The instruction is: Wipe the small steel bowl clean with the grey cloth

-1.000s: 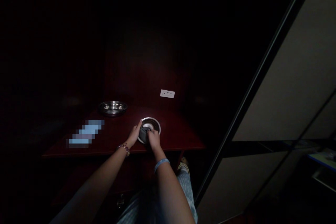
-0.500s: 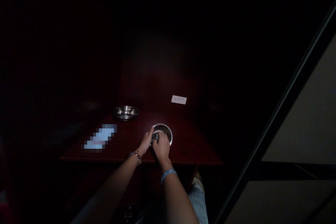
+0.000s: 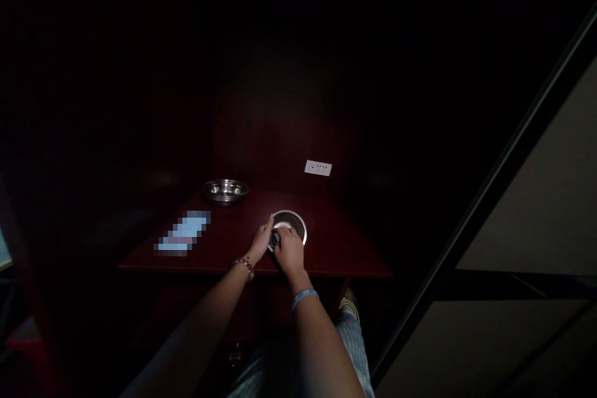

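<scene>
A shiny metal bowl (image 3: 290, 217) sits near the front middle of the dark red table (image 3: 340, 252). My left hand (image 3: 259, 244) grips its left rim, thumb laid along the edge. Reaching into the bowl, my right hand (image 3: 291, 254) has its fingers curled round a dark grey, rough-textured scouring pad (image 3: 275, 239). The pad presses on the inner left wall, close to my left thumb. My right hand covers the bowl's near side.
Other shallow metal bowls (image 3: 226, 190), apparently stacked, stand at the table's back left. A blurred-out pale blue rectangle (image 3: 184, 233) lies nearer on the left. A white socket plate (image 3: 318, 168) is on the back wall. A dark slanting frame (image 3: 466, 233) runs along the right.
The view has tipped down slightly, so the table sits higher in the picture. My right hand has shifted a little within the bowl; both hands keep their hold.
</scene>
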A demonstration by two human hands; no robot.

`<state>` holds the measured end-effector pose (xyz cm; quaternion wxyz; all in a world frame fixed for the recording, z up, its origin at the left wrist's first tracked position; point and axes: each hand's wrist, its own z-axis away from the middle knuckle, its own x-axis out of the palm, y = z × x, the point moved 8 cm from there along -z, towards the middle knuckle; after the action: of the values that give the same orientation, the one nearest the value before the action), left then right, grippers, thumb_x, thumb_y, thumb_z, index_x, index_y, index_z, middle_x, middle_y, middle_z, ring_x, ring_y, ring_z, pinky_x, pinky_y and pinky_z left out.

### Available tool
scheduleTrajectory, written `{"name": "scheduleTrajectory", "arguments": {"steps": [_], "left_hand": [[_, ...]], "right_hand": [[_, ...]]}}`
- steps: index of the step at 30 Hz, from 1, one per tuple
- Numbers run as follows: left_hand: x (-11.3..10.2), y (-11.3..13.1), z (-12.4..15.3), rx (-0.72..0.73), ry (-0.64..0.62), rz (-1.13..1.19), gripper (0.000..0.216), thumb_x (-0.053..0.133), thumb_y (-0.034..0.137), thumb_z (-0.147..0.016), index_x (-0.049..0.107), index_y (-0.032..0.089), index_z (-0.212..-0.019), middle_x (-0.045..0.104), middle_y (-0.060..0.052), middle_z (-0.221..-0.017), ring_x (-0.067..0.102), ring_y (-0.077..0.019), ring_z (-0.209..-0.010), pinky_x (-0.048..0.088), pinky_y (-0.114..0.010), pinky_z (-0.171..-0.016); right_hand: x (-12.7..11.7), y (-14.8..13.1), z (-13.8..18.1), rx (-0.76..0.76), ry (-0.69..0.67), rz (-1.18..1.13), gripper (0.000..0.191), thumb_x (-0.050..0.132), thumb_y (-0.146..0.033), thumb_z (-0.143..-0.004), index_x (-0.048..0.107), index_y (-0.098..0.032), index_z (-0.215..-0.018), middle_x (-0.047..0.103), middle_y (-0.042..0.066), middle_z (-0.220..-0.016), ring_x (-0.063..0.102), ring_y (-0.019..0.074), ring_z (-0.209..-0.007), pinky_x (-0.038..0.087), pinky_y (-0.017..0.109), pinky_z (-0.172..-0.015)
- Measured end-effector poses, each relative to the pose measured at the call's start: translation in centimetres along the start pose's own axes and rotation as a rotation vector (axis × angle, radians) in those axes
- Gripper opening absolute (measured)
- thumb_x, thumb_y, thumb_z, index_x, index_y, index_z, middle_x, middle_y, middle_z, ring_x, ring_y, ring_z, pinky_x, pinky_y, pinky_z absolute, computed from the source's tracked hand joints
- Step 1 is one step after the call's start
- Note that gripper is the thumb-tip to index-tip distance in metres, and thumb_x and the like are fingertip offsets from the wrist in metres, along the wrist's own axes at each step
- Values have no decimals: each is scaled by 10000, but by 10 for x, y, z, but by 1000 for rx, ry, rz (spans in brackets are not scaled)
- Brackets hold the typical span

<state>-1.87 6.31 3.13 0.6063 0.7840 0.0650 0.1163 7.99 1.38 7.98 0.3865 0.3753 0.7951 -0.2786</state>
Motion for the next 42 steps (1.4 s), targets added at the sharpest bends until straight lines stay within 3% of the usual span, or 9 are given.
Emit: {"name": "scheduleTrajectory", "arguments": {"steps": [7,12,18,24,27,29,32,34,42], "left_hand": [[-5,4,1,-11,48,-44,688,383,750,-706,671,129,-771,707,-99,-767,639,-230,-792,461,-311,-764],[-2,0,-3,-6,11,-16,697,397,739,-712,685,118,-843,721,-109,-825,644,-253,-887,462,-318,-821],[2,-13,-4,-104,-23,5,687,405,729,-721,691,124,-876,723,-137,-891,649,-270,-909,468,-334,-834],[5,-13,-4,-89,-41,42,731,398,747,-712,676,108,-932,726,-125,-881,657,-254,-893,475,-343,-829],[5,-13,-3,-91,-56,52,729,400,748,-709,681,110,-924,730,-120,-859,664,-253,-873,479,-347,-825],[6,-12,-2,-77,-62,61,704,406,732,-719,681,121,-937,729,-119,-912,663,-252,-899,474,-346,-848],[4,-9,-3,-40,-38,68,659,435,697,-729,679,127,-951,716,-130,-997,648,-259,-965,453,-355,-899],[4,-9,-3,-36,-26,65,648,434,686,-738,677,128,-960,710,-135,-1019,639,-264,-991,446,-359,-912],[11,-8,-1,-73,-89,96,679,403,694,-756,675,107,-961,708,-153,-1015,650,-259,-959,458,-344,-886]], "right_hand": [[7,8,2,182,10,-245,415,506,-139,-753,599,-201,-1152,669,90,-1031,621,216,-896,467,333,-830],[7,19,-6,170,128,-580,475,503,-133,-714,579,-192,-1179,654,62,-1123,599,183,-1036,429,313,-951],[26,60,-2,663,233,-990,355,509,-254,-723,621,-141,-1042,690,88,-974,643,199,-885,504,309,-815],[16,73,6,797,409,-1101,346,451,-296,-774,607,-112,-1021,682,122,-995,644,206,-883,502,291,-777],[-16,65,9,684,476,-845,357,468,-268,-779,582,-124,-1085,664,137,-1050,616,221,-967,459,334,-889],[-45,49,8,436,532,-687,426,431,-193,-791,510,-149,-1207,619,115,-1150,572,195,-1063,421,340,-959],[-59,18,3,1,346,-451,528,433,-71,-760,495,-204,-1266,489,75,-1341,390,173,-1284,331,341,-1070],[-51,12,5,-150,181,-308,576,407,-6,-751,518,-252,-1260,467,36,-1372,314,157,-1339,319,343,-1090],[-55,42,7,-165,157,-129,596,378,17,-790,490,-251,-1311,450,38,-1396,257,158,-1371,336,359,-1089]]}}
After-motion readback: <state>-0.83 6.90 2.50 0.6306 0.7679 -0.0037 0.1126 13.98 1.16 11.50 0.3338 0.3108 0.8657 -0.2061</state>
